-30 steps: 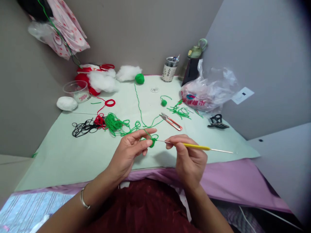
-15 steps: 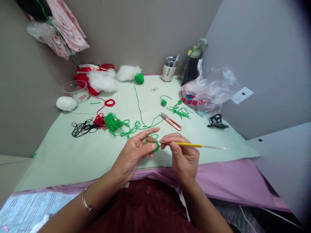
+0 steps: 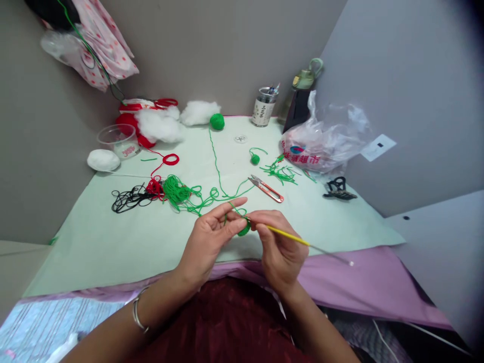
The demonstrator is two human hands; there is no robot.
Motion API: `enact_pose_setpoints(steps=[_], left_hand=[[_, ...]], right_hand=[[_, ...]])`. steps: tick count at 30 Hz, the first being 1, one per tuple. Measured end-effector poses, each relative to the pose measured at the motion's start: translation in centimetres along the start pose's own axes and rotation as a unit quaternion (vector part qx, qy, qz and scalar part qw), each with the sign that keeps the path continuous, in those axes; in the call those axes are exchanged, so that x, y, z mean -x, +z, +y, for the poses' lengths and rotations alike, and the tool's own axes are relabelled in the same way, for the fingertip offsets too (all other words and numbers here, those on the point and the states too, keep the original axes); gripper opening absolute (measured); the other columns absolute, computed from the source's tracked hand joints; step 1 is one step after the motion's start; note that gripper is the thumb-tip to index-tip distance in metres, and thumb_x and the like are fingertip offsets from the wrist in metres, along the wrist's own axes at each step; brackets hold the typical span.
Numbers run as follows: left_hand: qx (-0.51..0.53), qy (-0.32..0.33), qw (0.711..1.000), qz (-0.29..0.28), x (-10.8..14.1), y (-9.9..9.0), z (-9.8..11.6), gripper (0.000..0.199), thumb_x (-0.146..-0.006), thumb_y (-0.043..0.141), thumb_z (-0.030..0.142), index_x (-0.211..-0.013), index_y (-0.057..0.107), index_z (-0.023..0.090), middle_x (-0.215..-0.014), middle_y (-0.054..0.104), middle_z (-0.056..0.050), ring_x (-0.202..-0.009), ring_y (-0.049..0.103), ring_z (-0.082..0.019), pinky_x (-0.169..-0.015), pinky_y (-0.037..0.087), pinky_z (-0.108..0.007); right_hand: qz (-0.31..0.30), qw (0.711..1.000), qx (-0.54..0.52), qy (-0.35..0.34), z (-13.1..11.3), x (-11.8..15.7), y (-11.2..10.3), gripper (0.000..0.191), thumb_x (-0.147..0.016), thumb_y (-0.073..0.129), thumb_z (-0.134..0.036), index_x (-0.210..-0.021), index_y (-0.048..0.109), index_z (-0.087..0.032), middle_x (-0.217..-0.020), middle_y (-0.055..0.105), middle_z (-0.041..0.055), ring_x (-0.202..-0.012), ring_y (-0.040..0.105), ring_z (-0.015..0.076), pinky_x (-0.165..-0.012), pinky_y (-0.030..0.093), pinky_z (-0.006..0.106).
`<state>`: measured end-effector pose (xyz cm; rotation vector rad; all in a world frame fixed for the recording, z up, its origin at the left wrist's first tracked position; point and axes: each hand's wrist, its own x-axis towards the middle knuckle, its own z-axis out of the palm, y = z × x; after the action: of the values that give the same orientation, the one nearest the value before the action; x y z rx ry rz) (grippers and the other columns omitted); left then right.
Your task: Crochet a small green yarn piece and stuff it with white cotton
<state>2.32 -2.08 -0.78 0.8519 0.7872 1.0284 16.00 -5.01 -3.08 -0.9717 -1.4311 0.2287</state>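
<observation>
The person's left hand (image 3: 204,237) pinches a small green crocheted piece (image 3: 245,230) between thumb and fingers above the near part of the table (image 3: 132,247), with green yarn (image 3: 235,206) running over the raised index finger. The right hand (image 3: 283,254) grips a yellow-handled hook (image 3: 289,235), its working end at the piece and its other end slanting down to the right. Just beyond the hands lie orange-handled snips (image 3: 266,189); a green yarn tangle (image 3: 176,191) sits to the left, touching red yarn (image 3: 154,187), with black yarn (image 3: 130,198) beside that
</observation>
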Motion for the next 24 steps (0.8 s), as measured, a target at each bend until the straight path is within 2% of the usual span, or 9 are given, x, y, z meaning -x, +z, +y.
enact_pose_setpoints(steps=[4, 7, 10, 13, 15, 16, 18, 20, 24], left_hand=[[0.077, -0.066, 0.995, -0.004, -0.4, -0.2, 0.2, 0.044, -0.077, 0.092, 0.029, -0.119, 0.082, 0.021, -0.076, 0.062, 0.003, -0.065, 0.049, -0.007, -0.075, 0.047, -0.020], [0.102, -0.114, 0.988, -0.024, -0.6, -0.4, 0.6, 0.040, -0.077, 0.091, 0.030, -0.114, 0.083, 0.018, -0.067, 0.052, 0.007, -0.053, 0.032, -0.002, -0.072, 0.047, -0.020], [0.071, -0.035, 0.997, 0.007, -0.5, -0.2, 0.5, 0.042, -0.077, 0.091, 0.024, -0.118, 0.082, 0.022, -0.075, 0.059, 0.005, -0.065, 0.048, -0.005, -0.074, 0.046, -0.017], [0.051, 0.011, 0.999, 0.010, -0.3, 0.2, 0.1, 0.050, -0.077, 0.090, 0.020, -0.126, 0.078, 0.026, -0.083, 0.066, 0.003, -0.080, 0.058, -0.009, -0.080, 0.047, -0.018], [0.070, -0.039, 0.997, -0.014, -0.3, 0.1, 0.0, 0.051, -0.079, 0.089, 0.024, -0.129, 0.077, 0.024, -0.080, 0.063, 0.003, -0.073, 0.054, -0.009, -0.078, 0.047, -0.021], [0.081, -0.073, 0.994, -0.025, -0.4, 0.0, 0.1, 0.050, -0.080, 0.089, 0.026, -0.128, 0.077, 0.022, -0.076, 0.060, 0.003, -0.066, 0.049, -0.007, -0.075, 0.047, -0.022], [0.093, -0.101, 0.990, -0.026, -0.5, -0.2, 0.4, 0.046, -0.081, 0.088, 0.029, -0.125, 0.079, 0.019, -0.071, 0.052, 0.006, -0.057, 0.038, -0.006, -0.073, 0.047, -0.023], [0.079, -0.084, 0.993, -0.014, -0.5, -0.4, 0.7, 0.047, -0.080, 0.089, 0.029, -0.125, 0.079, 0.020, -0.072, 0.053, 0.005, -0.057, 0.036, -0.006, -0.069, 0.044, -0.022], [0.027, -0.039, 0.999, -0.012, -0.3, -0.2, 0.5, 0.048, -0.077, 0.090, 0.025, -0.123, 0.079, 0.023, -0.091, 0.068, -0.001, -0.079, 0.057, -0.011, -0.076, 0.045, -0.024]], right_hand=[[-0.016, 0.992, 0.094, -0.078, 0.3, 0.0, -0.3, 0.029, -0.096, 0.066, -0.010, -0.116, 0.078, -0.028, -0.104, 0.079, 0.0071, -0.092, 0.075, 0.0203, -0.077, 0.063, 0.034], [0.031, 0.999, -0.011, 0.033, 0.3, -0.6, -0.6, 0.021, -0.100, 0.061, -0.014, -0.106, 0.078, -0.025, -0.091, 0.076, 0.0046, -0.079, 0.072, 0.0169, -0.070, 0.061, 0.032], [0.036, 0.987, -0.100, 0.123, 0.2, -1.0, -0.5, 0.021, -0.104, 0.056, -0.020, -0.099, 0.076, -0.022, -0.084, 0.073, 0.0031, -0.067, 0.068, 0.0146, -0.061, 0.058, 0.029], [0.009, 0.999, -0.011, 0.041, 0.2, -0.7, 0.0, 0.017, -0.100, 0.063, -0.017, -0.103, 0.078, -0.024, -0.092, 0.076, 0.0051, -0.081, 0.072, 0.0180, -0.069, 0.060, 0.032], [0.022, 0.998, 0.056, -0.032, 0.3, -0.4, 0.1, 0.022, -0.097, 0.065, -0.013, -0.108, 0.079, -0.026, -0.098, 0.077, 0.0064, -0.089, 0.073, 0.0198, -0.075, 0.061, 0.035], [0.031, 0.997, 0.058, -0.033, 0.4, -0.3, 0.0, 0.022, -0.098, 0.064, -0.013, -0.109, 0.078, -0.026, -0.097, 0.077, 0.0064, -0.088, 0.073, 0.0200, -0.075, 0.061, 0.036], [0.051, 0.998, 0.004, 0.029, 0.5, -0.4, -0.2, 0.019, -0.101, 0.061, -0.016, -0.105, 0.077, -0.025, -0.090, 0.075, 0.0052, -0.080, 0.070, 0.0187, -0.070, 0.060, 0.034], [0.049, 0.989, -0.082, 0.110, 0.6, -0.7, -0.4, 0.018, -0.103, 0.059, -0.023, -0.099, 0.076, -0.023, -0.085, 0.073, 0.0039, -0.071, 0.067, 0.0161, -0.064, 0.057, 0.031], [0.002, 0.977, -0.136, 0.164, 0.5, -1.0, -0.3, 0.017, -0.101, 0.064, -0.028, -0.096, 0.078, -0.022, -0.089, 0.077, 0.0038, -0.073, 0.068, 0.0149, -0.068, 0.058, 0.029]])
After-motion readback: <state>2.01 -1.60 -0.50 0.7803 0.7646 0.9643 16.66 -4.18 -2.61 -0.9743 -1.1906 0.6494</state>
